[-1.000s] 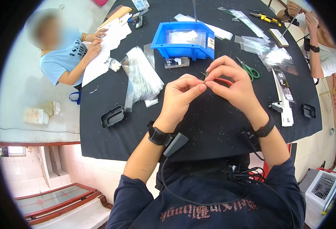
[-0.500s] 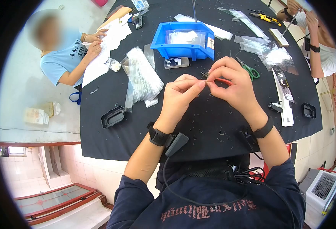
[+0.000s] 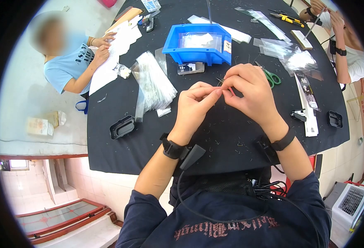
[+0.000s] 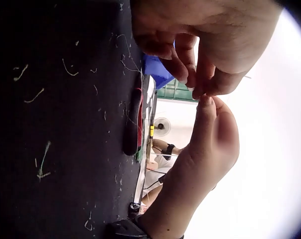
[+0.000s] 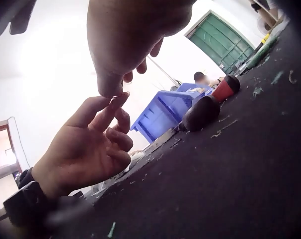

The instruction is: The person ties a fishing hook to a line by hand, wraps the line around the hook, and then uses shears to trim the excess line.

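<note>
Your left hand (image 3: 195,108) and your right hand (image 3: 252,94) meet fingertip to fingertip, raised above the black-covered worktop (image 3: 219,153); on each, thumb and forefinger pinch together at a tiny item (image 5: 118,95), too small and too hidden for you to make out here; it sits right where the two pinches touch, and the remaining fingers of both hands are bent.

Just beyond your hands, a tool with red and black handles (image 5: 202,113) lies on the worktop, apart from your fingers; a blue bin (image 3: 194,55) stands farther off with clear packets in it, and a small box (image 3: 191,68) marked 12 lies at its near side; green-handled scissors (image 3: 271,75) lie to the far right of your right hand.

To your left are a fanned pile of clear plastic sleeves (image 3: 154,80) and, nearer, a black tray (image 3: 122,127); to your right, a smaller black tray (image 3: 335,120) sits near the worktop's edge; thread scraps (image 4: 34,95) are scattered over the cloth; at the far left a person in a light blue shirt (image 3: 68,68) has both hands over white papers; yellow-handled pliers (image 3: 291,19) lie at the far right.
</note>
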Available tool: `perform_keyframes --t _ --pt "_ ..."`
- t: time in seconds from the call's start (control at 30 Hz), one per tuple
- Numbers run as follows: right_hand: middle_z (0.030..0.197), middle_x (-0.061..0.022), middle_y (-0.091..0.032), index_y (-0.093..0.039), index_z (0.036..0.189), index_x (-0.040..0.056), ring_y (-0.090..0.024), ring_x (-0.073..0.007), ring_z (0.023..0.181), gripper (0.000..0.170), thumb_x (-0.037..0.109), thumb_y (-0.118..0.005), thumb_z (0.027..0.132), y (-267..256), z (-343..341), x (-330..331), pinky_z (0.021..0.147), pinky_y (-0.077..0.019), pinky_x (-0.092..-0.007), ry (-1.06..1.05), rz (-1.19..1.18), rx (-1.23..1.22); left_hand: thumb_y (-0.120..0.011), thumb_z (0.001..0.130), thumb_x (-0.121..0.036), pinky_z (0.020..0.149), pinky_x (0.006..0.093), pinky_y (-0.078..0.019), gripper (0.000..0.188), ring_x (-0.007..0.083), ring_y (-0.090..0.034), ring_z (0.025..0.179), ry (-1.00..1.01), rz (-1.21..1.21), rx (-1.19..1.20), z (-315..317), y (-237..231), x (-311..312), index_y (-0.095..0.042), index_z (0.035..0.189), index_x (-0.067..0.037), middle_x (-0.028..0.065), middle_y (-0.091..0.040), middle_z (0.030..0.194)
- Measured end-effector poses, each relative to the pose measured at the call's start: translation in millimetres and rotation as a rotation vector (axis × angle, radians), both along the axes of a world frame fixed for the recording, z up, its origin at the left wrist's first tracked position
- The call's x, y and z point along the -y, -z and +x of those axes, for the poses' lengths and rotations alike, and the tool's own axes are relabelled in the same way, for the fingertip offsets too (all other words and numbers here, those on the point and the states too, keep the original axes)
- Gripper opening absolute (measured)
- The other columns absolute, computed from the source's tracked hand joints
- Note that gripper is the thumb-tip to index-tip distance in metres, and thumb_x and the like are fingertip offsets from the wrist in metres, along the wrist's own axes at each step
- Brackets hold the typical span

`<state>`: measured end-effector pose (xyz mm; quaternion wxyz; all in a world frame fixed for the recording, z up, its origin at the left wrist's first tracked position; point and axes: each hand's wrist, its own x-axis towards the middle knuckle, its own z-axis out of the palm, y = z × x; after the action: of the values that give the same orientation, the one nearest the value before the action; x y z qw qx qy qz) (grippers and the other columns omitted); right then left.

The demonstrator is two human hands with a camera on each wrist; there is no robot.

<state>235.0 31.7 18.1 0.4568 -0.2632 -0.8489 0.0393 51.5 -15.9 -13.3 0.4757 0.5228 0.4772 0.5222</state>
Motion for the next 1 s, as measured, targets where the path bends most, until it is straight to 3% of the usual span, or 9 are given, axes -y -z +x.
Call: perform_keyframes --t 0.3,0.63,1.0 --pt "0.092 0.0001 -0.060 -0.065 0.082 0.0109 -0.059 -0.0201 0.086 0.015 0.007 -0.075 0.072 -2.3 0.0 1.0 0.075 -0.0420 -0.0347 -0.041 -0.067 0.009 -0.068 0.095 -0.017 0.061 0.0191 -0.0373 0.016 0.0023 -0.049 0.067 -0.010 -0.103 0.146 1.9 -0.6 -1.1 -0.075 0.093 -0.003 -0.0042 -0.061 0.080" --pt "0.091 0.0003 -0.059 -0.069 0.086 0.0129 -0.059 -0.0207 0.086 0.015 0.009 -0.077 0.073 -1.2 1.8 -0.2 0.075 -0.0431 -0.0347 -0.052 -0.185 0.035 -0.067 0.096 -0.019 0.060 0.0191 -0.0368 0.016 0.0016 -0.048 0.067 -0.035 -0.100 0.122 1.1 1.0 -1.2 -0.075 0.093 -0.006 -0.0057 -0.062 0.078" --pt "0.090 -0.0030 -0.059 -0.069 0.080 0.0086 -0.060 -0.0230 0.085 0.011 0.008 -0.077 0.074 4.8 0.7 -4.2 0.075 -0.0475 -0.0352 -0.125 -0.309 -0.106 -0.070 0.094 -0.017 0.061 0.0204 -0.0377 0.016 0.0028 -0.050 0.068 -0.026 -0.077 0.145 1.7 -0.3 -0.2 -0.075 0.089 -0.003 -0.0045 -0.058 0.080"
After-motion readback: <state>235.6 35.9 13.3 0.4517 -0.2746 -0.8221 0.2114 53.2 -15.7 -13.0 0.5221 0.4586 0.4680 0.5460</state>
